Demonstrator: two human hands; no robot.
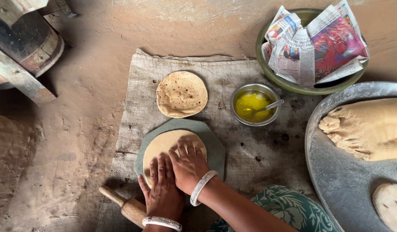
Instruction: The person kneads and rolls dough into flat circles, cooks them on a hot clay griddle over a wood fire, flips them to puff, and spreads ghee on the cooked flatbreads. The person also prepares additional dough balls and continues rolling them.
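Note:
A thin raw dough round [164, 144] lies on a grey octagonal rolling board [213, 148] set on burlap. My left hand [162, 189] rests flat on the round's near edge, fingers together. My right hand [187, 165] lies flat beside it, slightly overlapping, fingers spread onto the dough. Both wrists wear pale bangles. Neither hand holds anything. A wooden rolling pin [125, 206] lies just left of my left wrist, partly hidden under it.
A cooked flatbread [181, 93] lies on the burlap sack [138, 99] beyond the board. A steel bowl of yellow fat with a spoon [254, 104] stands right of it. A green bowl lined with newspaper [312, 45] sits far right. A metal tray [344, 180] holds dough [370, 129]. Wooden frame [22, 47] at left.

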